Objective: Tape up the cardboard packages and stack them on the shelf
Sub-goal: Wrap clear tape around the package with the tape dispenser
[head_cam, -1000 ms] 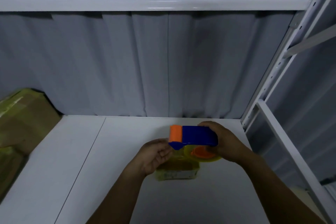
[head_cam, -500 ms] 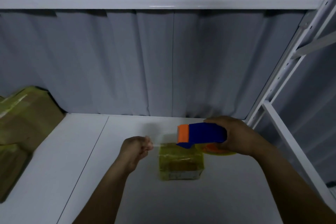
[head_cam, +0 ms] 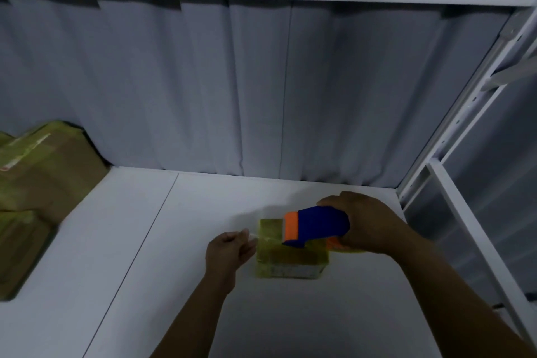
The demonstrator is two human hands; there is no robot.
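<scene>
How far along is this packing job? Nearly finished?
Taped packages already sit stacked left on the shelf. Right now the right hand holds the tape dispenser over a small package while the left hand pinches the free tape end. Sticking that strip down and stacking this package remain.

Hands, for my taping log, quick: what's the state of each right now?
Left hand: closed, pinching the end of the clear tape strip.
Right hand: closed around the blue tape dispenser.
</scene>
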